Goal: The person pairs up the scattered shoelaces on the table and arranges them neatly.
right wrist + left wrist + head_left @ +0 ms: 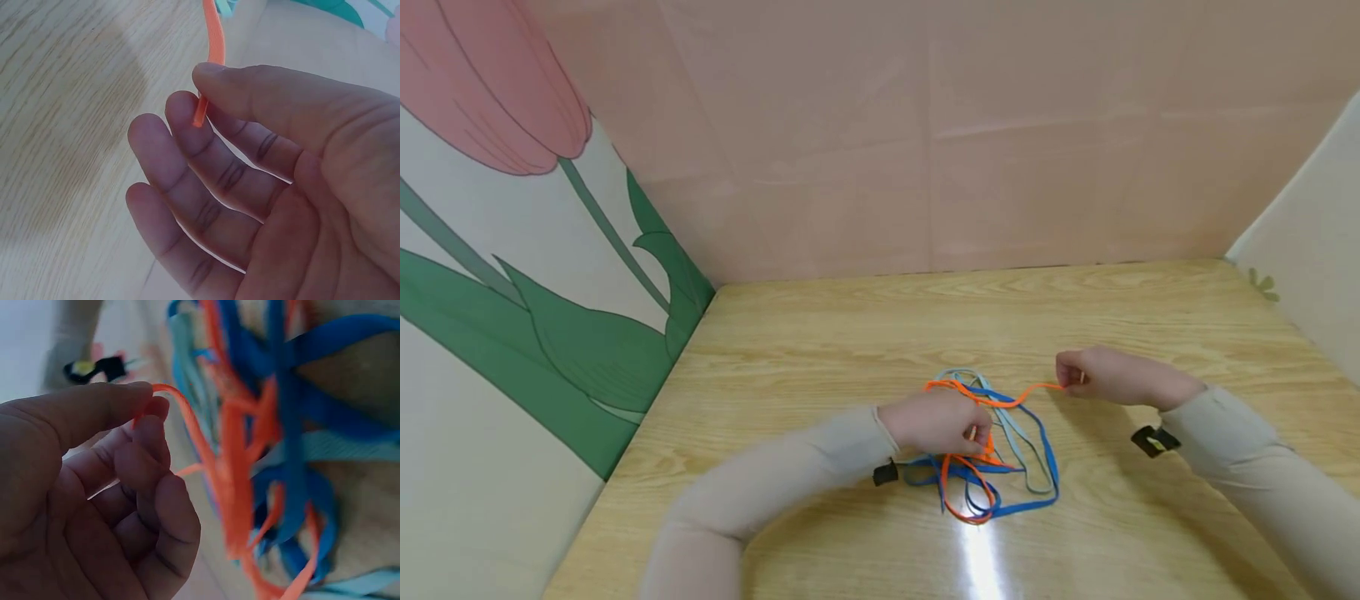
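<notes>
A tangle of flat shoelaces lies on the wooden table: an orange shoelace (1009,404), a blue shoelace (1052,467) and a pale blue-green shoelace (350,447). My left hand (938,422) is over the middle of the pile and pinches a length of the orange shoelace between thumb and index finger, as the left wrist view shows. To the right of the tangle, my right hand (1101,375) pinches the orange shoelace's free end (200,115) between thumb and fingertips. From there the lace runs leftward back to the pile.
The wooden table (820,333) meets a pink cloth backdrop (925,167) at the rear. A tulip-printed panel (595,350) borders the left side, and a pale panel (1315,242) the right. Dark wrist straps show at both cuffs.
</notes>
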`<state>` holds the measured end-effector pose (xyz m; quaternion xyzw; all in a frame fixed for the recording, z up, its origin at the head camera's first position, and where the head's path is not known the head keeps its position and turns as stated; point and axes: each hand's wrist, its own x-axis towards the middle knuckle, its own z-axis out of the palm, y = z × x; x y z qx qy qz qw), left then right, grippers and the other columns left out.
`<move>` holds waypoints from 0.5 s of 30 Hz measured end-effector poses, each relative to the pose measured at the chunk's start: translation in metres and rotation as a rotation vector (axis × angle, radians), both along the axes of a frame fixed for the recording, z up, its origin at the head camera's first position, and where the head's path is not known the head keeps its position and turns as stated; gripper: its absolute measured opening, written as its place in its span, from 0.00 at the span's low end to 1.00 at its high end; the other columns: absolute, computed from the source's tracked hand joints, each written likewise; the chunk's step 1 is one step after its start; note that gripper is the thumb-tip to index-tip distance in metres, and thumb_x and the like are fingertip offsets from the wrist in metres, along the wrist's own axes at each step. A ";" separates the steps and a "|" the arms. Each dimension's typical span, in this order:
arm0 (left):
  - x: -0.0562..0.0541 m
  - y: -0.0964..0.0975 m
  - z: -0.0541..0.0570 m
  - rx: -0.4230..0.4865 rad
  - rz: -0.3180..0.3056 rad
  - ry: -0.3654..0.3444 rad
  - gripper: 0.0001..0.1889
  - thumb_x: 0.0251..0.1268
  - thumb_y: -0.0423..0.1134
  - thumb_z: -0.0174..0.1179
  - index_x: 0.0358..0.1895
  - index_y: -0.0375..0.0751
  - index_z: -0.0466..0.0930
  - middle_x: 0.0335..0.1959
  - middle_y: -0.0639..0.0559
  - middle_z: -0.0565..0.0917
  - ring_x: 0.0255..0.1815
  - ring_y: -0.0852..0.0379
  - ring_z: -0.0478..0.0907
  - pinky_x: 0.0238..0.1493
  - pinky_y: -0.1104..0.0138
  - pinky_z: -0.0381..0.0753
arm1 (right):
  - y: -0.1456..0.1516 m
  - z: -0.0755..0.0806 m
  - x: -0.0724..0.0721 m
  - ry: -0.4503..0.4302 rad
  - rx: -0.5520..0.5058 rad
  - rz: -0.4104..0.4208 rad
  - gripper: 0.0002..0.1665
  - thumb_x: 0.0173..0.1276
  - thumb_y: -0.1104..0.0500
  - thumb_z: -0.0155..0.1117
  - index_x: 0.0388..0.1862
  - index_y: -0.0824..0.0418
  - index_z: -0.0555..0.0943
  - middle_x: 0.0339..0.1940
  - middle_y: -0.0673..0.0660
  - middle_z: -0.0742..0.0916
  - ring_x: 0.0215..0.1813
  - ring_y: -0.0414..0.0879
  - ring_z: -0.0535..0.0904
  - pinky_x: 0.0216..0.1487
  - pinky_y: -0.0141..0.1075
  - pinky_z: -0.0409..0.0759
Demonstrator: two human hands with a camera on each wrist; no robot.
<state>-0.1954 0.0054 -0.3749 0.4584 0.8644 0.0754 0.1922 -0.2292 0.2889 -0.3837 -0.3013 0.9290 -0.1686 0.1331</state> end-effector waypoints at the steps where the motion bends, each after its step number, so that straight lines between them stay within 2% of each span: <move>1: 0.002 0.002 -0.004 -0.025 -0.017 0.016 0.04 0.66 0.44 0.63 0.33 0.53 0.81 0.27 0.65 0.78 0.27 0.69 0.72 0.28 0.78 0.69 | 0.000 0.000 0.000 -0.006 -0.003 -0.002 0.11 0.64 0.66 0.64 0.29 0.54 0.73 0.27 0.45 0.76 0.29 0.36 0.69 0.30 0.30 0.69; 3: 0.004 0.005 -0.009 -0.069 -0.041 0.048 0.03 0.65 0.45 0.63 0.35 0.54 0.84 0.29 0.66 0.80 0.30 0.71 0.73 0.31 0.79 0.70 | -0.001 -0.001 0.000 -0.015 -0.003 -0.005 0.10 0.65 0.66 0.64 0.29 0.55 0.73 0.27 0.45 0.77 0.30 0.36 0.70 0.30 0.30 0.70; 5: 0.005 0.004 -0.010 -0.073 -0.036 0.021 0.03 0.64 0.44 0.64 0.36 0.53 0.85 0.31 0.66 0.81 0.31 0.72 0.74 0.33 0.80 0.70 | -0.002 -0.001 0.000 -0.024 -0.003 -0.008 0.09 0.65 0.66 0.64 0.30 0.56 0.73 0.27 0.45 0.77 0.30 0.36 0.70 0.30 0.30 0.70; 7: 0.001 -0.001 -0.006 -0.048 -0.017 -0.006 0.03 0.65 0.44 0.64 0.37 0.52 0.86 0.31 0.65 0.82 0.31 0.71 0.74 0.33 0.79 0.71 | -0.003 0.000 0.000 -0.031 -0.002 -0.011 0.09 0.65 0.66 0.64 0.30 0.56 0.73 0.27 0.45 0.77 0.30 0.37 0.70 0.30 0.30 0.71; 9: -0.008 -0.009 0.002 -0.006 0.041 -0.034 0.03 0.66 0.43 0.62 0.38 0.52 0.84 0.30 0.64 0.81 0.28 0.70 0.73 0.30 0.78 0.71 | -0.004 0.000 0.000 -0.033 0.002 -0.014 0.09 0.65 0.66 0.63 0.30 0.56 0.73 0.27 0.45 0.77 0.30 0.37 0.70 0.30 0.30 0.70; 11: -0.021 -0.019 0.011 0.061 0.121 -0.053 0.04 0.68 0.42 0.61 0.39 0.50 0.83 0.29 0.62 0.80 0.26 0.68 0.73 0.28 0.76 0.71 | -0.004 0.001 0.000 -0.031 0.005 -0.015 0.09 0.65 0.66 0.63 0.30 0.56 0.73 0.27 0.45 0.77 0.30 0.37 0.70 0.30 0.30 0.70; 13: -0.036 -0.031 0.018 0.122 0.212 -0.035 0.03 0.68 0.42 0.60 0.39 0.50 0.82 0.28 0.60 0.80 0.24 0.65 0.72 0.26 0.73 0.71 | -0.003 0.001 0.000 -0.028 0.005 -0.014 0.10 0.65 0.66 0.64 0.30 0.56 0.73 0.27 0.45 0.77 0.30 0.37 0.70 0.29 0.30 0.70; 15: -0.050 -0.043 0.020 0.171 0.298 -0.021 0.03 0.69 0.42 0.60 0.38 0.49 0.81 0.28 0.58 0.79 0.25 0.63 0.72 0.27 0.71 0.72 | -0.003 0.001 0.000 -0.026 0.006 -0.012 0.09 0.65 0.66 0.64 0.30 0.56 0.73 0.27 0.45 0.77 0.30 0.37 0.70 0.29 0.30 0.70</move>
